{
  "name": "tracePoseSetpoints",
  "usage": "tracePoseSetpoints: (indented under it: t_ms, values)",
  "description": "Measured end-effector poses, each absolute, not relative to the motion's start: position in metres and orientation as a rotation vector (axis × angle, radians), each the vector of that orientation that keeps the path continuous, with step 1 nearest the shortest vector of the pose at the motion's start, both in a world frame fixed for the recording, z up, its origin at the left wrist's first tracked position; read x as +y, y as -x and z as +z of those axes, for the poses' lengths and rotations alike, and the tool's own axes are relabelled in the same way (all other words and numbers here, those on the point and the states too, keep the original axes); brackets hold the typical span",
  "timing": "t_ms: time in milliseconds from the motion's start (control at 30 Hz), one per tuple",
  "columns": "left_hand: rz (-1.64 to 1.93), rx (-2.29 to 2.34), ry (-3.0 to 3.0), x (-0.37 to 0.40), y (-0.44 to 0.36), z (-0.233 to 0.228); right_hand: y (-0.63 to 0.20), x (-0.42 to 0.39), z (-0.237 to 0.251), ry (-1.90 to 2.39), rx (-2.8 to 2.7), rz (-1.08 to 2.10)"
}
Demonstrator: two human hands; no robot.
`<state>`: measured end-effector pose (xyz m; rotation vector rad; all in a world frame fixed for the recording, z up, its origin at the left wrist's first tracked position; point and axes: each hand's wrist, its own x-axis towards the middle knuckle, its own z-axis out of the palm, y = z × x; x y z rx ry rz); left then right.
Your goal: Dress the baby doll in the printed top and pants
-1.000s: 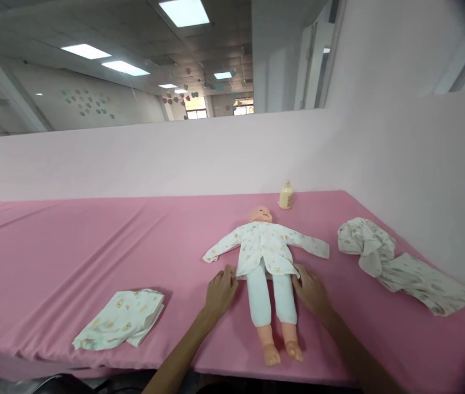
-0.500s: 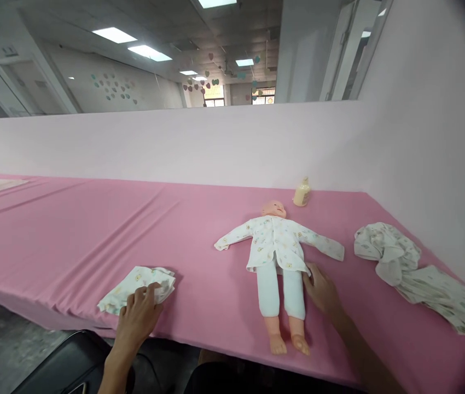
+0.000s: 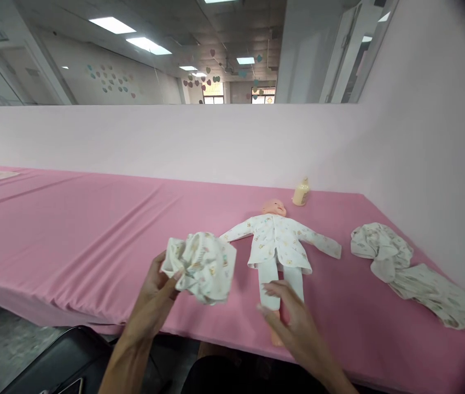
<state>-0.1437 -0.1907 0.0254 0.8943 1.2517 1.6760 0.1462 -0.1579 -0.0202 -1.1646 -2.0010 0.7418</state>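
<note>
My left hand grips a bunched white baby garment with a small coloured print, lifted above the pink sheet. Thumb on top, it holds the cloth by its left side. My right hand has nothing in it; its thumb and fingers are apart. It hovers in front of the legs of a baby doll, hiding part of them and the feet. The doll lies on its back in a white printed jacket and white pants, its sleeves spread to both sides.
A pink sheet covers the long table. A pale yellow bottle stands behind the doll by the wall. Crumpled printed clothes lie at the right. A black seat is at the lower left, below the table edge.
My left hand has picked up the folded garment from the sheet and carried it right, towards the doll. My right hand has let go of the jacket hem and moved left, over the legs.
</note>
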Motion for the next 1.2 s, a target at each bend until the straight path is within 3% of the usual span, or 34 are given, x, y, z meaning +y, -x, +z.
tracePoseSetpoints:
  t_ms: [67,167,467,600,900,1067,1200]
  values:
    - [1.529,1.086,-0.934,-0.186,0.113,0.031,-0.125,-0.173,0.003,1.066,-2.020,0.996]
    - [1.294,0.947,-1.072,-0.182,0.083,0.034,-0.106,-0.177,0.021,1.035,-1.788,1.085]
    - [0.908,0.870,-1.299,-0.192,0.075,0.034,-0.108,-0.163,0.007,0.965,-1.355,1.534]
    - [0.978,1.068,-1.270,-0.184,0.089,0.023,-0.114,-0.160,0.008,0.918,-1.286,1.610]
    - [1.477,1.943,-1.378,-0.159,0.128,0.005,-0.146,-0.133,0.013,0.980,-1.172,1.423]
    - [0.763,1.191,-1.934,-0.154,0.074,0.050,-0.135,-0.134,0.027,0.910,-1.369,1.507]
    - [0.734,1.068,-1.940,-0.139,0.059,0.073,-0.141,-0.133,0.036,0.961,-1.479,1.391]
